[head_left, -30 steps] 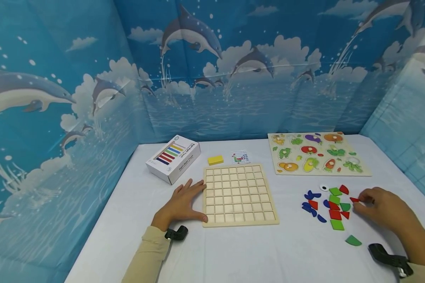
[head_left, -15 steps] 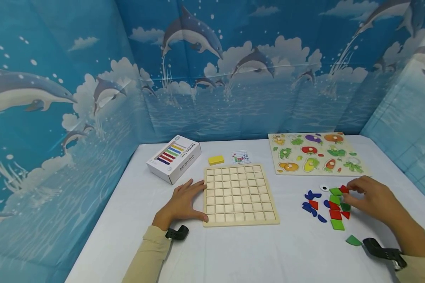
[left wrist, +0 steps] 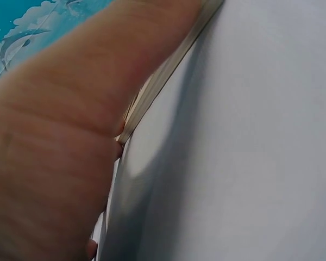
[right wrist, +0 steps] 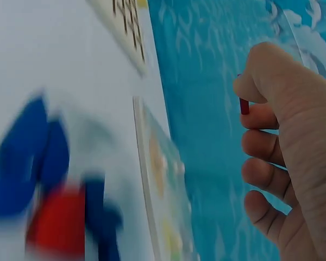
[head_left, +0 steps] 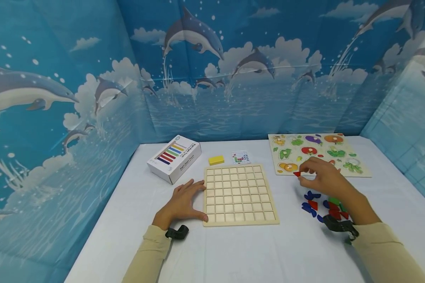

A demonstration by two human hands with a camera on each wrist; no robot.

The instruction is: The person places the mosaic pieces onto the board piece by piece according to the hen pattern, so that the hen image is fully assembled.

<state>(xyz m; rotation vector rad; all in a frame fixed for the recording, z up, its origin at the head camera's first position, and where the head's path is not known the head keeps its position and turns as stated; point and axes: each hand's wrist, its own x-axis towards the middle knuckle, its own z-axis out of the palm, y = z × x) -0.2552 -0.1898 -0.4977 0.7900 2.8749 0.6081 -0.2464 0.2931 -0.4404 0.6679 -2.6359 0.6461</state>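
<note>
My left hand (head_left: 182, 202) lies along the left edge of a wooden grid board (head_left: 237, 195), fingers spread and touching it, thumb at its near-left corner. In the left wrist view the blurred hand (left wrist: 60, 119) fills the left side, against the board's edge (left wrist: 163, 76). My right hand (head_left: 324, 177) pinches a small red triangular piece (head_left: 297, 173) between thumb and fingers, above the table to the right of the board. The right wrist view shows the red piece (right wrist: 244, 104) edge-on. Below that hand lie blue pieces (head_left: 309, 207) and red pieces (head_left: 334, 214), partly hidden by the arm.
A vegetable puzzle board (head_left: 281, 155) lies at the back right, partly behind the right hand. A white box (head_left: 174, 159), a yellow block (head_left: 216, 160) and a small printed card (head_left: 241, 157) stand or lie behind the grid board. A dolphin-print curtain (head_left: 212, 110) surrounds the table.
My right hand, pinching the red triangular piece, has moved left and away from me, from the right of the loose pieces to near the puzzle board. The left hand stays at the grid board.
</note>
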